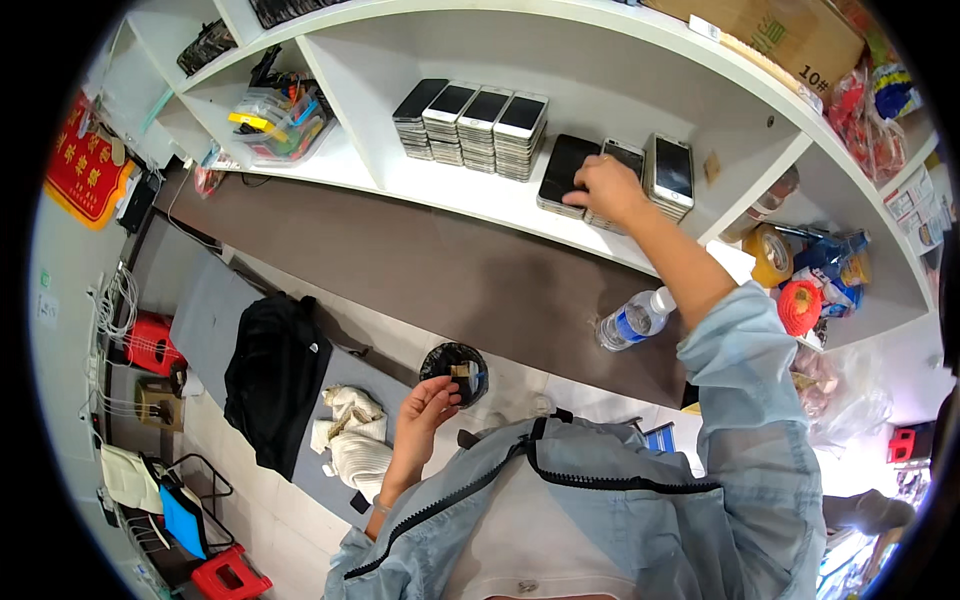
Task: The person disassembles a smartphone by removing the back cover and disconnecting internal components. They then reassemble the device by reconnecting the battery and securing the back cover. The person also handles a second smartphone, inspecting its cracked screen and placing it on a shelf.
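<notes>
On the white shelf, three stacks of smartphones stand at the right: a black-topped stack (569,172), a middle stack (622,153) and a white-framed stack (672,168). My right hand (608,190) reaches over the middle stack, its fingers curled down at the phones next to the black one. The fingers partly cover the stack, so the exact grip is hard to see. More phone stacks (484,118) stand further left on the shelf. Low in front of my body, my left hand (428,408) is closed with curled fingers beside a black-lined bin (466,355); what it holds, if anything, is unclear.
A clear plastic bottle (636,320) stands on the brown counter (450,235) below my right forearm. Tape rolls (768,255) fill the right compartment, and a plastic box of tools (283,122) the left one. A black bag (275,375) and white cloth (355,440) lie on a grey bench.
</notes>
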The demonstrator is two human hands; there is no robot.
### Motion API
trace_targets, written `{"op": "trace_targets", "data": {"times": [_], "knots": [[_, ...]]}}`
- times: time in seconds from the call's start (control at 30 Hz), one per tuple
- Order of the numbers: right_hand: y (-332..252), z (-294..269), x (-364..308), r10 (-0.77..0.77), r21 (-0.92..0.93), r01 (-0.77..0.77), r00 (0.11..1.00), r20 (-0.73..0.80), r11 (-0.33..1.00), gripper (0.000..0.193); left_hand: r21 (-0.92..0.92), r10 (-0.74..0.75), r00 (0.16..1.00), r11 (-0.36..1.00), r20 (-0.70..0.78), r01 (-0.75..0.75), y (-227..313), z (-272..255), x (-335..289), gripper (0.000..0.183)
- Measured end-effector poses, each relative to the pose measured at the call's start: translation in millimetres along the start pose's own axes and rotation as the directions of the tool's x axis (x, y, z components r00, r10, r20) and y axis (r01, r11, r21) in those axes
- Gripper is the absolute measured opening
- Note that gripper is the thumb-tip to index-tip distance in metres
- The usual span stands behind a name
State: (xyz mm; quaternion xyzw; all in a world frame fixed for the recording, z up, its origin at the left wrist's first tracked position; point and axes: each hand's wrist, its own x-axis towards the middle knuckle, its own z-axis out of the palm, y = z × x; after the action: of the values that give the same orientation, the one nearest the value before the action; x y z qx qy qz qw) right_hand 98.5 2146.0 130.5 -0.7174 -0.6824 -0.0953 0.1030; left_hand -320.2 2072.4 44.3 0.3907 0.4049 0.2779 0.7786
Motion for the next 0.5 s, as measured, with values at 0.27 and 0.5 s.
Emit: {"op": "trace_targets", "data": {"times": [0.27, 0.5], "knots": [[-21, -92, -121, 0.320, 0.605, -0.170, 0.936, -0.148, 0.778, 0.020, 0.069, -0.048, 0.997, 0.997, 0.060, 0.044, 1, 6, 20, 0.025], [-54, -39, -320, 0.914, 0.630, -0.681, 0.386, -0.122, 0.372, 0.028, 0.242, -0.190, 0.933, 0.963, 0.306, 0.117, 24, 30, 53, 0.023]]}}
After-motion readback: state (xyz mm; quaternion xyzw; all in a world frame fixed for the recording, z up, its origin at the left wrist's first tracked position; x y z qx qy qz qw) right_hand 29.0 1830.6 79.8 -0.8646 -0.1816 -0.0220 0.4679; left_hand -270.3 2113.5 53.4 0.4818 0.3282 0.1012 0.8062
